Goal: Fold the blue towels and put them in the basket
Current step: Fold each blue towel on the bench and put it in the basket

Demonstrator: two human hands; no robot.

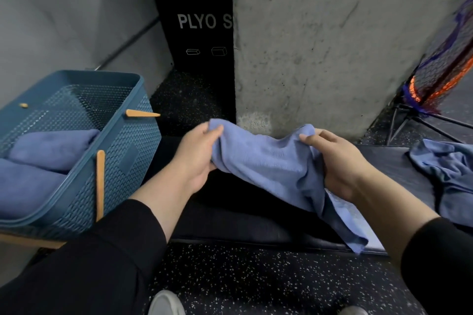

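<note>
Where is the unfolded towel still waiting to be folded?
The crumpled towel lies at the head view's right edge on the dark bench, just right of the right hand.

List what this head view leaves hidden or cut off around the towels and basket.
- Basket: its left side is cut off by the frame edge, so the folded-towel count is unclear.
- Loose towel pile: runs past the right edge.
- Held towel: corners buried under left hand and right hand.
</note>
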